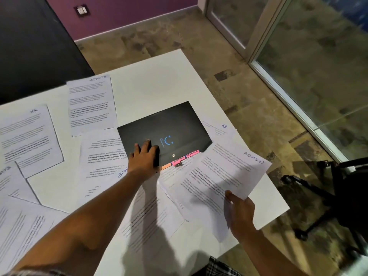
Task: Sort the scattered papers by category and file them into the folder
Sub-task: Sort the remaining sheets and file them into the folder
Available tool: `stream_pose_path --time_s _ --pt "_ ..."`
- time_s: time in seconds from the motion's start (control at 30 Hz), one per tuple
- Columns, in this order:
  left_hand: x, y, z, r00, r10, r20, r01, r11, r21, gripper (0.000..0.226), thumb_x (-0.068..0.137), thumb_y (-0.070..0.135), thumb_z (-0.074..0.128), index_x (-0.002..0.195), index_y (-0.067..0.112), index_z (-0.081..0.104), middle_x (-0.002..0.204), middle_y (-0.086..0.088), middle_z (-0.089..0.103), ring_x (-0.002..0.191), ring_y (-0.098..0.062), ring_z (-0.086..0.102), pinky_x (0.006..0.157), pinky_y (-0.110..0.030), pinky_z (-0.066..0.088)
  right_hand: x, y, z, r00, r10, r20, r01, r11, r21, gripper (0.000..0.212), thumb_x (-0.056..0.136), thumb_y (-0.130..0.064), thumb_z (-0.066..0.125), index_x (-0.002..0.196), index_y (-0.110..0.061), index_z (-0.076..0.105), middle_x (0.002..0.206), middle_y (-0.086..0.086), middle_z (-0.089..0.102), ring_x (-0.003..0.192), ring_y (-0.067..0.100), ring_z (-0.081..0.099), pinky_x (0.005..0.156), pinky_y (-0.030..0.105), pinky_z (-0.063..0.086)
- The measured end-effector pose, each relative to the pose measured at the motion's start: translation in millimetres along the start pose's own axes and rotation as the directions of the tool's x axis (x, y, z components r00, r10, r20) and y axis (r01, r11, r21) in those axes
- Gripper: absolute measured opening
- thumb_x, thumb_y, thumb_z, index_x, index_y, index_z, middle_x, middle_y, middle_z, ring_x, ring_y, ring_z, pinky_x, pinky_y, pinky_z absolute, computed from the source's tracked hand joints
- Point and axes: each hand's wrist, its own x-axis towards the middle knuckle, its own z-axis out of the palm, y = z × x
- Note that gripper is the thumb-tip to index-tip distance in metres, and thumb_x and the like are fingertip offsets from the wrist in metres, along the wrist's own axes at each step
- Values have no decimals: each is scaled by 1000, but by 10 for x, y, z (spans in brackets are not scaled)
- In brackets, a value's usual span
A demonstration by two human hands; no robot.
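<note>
A black folder (179,124) with a blue smiley and pink index tabs (186,157) lies on the white table (159,76). My left hand (144,157) grips the folder's near left edge, fingers on the cover. My right hand (240,209) holds the sheet marked ADMIN (229,172) by its near edge, just right of the folder's tabs. Other sheets lie around: one marked SPORTS (90,104) at the back, one marked HR (29,134) on the left, another HR sheet (219,128) right of the folder.
More printed sheets (22,222) overlap along the table's left and near side. A black office chair (338,188) stands at the right past the table's edge. A dark panel (29,46) rises at the back left. Glass partitions line the right.
</note>
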Motion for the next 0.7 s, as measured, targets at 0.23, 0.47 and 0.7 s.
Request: stream_pose_path --time_s 0.23,0.47,0.7 --pt "66 -99 -2 979 201 39 -205 960 189 76 86 59 58 147 36 18 163 -5 5 134 -63 24 85 -61 53 -14 99 372 987 -67 143 83 990 -110 43 84 -3 79 124 -10 66 114 7 75 104 26 71 93 41 57" --pt "-26 62 -51 940 337 58 -340 904 258 64 100 27 46 150 37 7 163 -5 -18 123 -61 40 75 -58 56 42 349 444 990 -65 128 97 959 -267 26 83 -3 79 107 -11 71 102 4 77 100 25 72 92 39 56" --pt "-134 41 -399 912 406 65 -411 896 167 108 90 11 67 147 59 -11 160 -6 -30 97 -33 61 75 -44 60 -116 429 180 998 -59 -10 54 952 -303 10 86 -2 77 95 -5 73 88 9 76 83 22 72 58 16 51"
